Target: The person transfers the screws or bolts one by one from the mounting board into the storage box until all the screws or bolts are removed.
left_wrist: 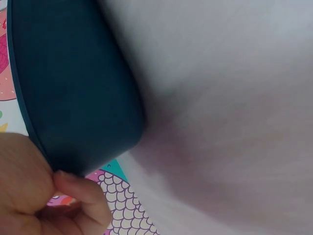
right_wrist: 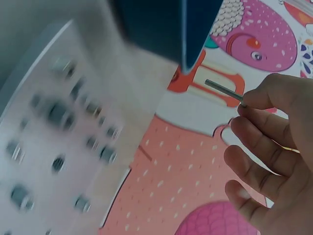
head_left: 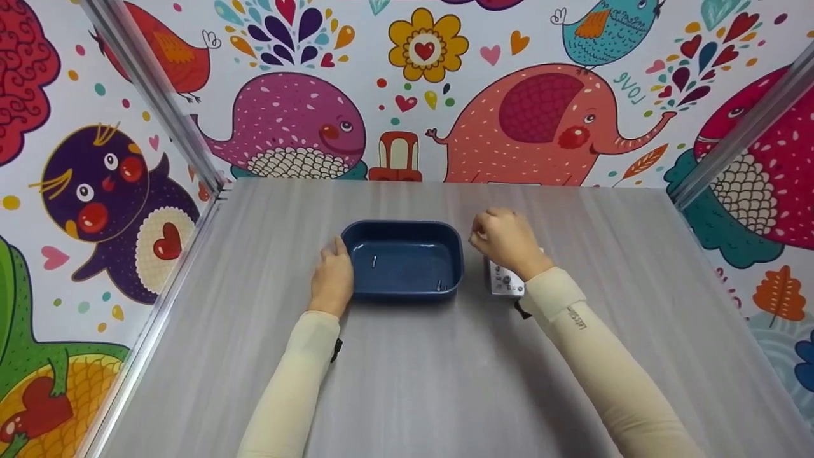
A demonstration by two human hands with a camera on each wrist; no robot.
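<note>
A dark blue rectangular basin (head_left: 407, 294) sits on the table, a small metal pin (head_left: 374, 261) lying inside and more small metal pieces (head_left: 440, 285) in its near right corner. At the basin's left side my left hand (head_left: 332, 280) holds the rim; the left wrist view has its fingers (left_wrist: 83, 196) at a corner of the basin wall. Right of the basin, my right hand (head_left: 509, 240) is raised over a silver metal block (head_left: 507, 283), partly hiding it. Between thumb and index finger it pinches a thin metal pin (right_wrist: 224, 91). Several metal pegs (right_wrist: 59, 115) stand on the block.
The grey table (head_left: 407, 375) ends at a cartoon-printed back wall (head_left: 407, 127). Metal frame posts (head_left: 159, 95) rise at its left and right back corners.
</note>
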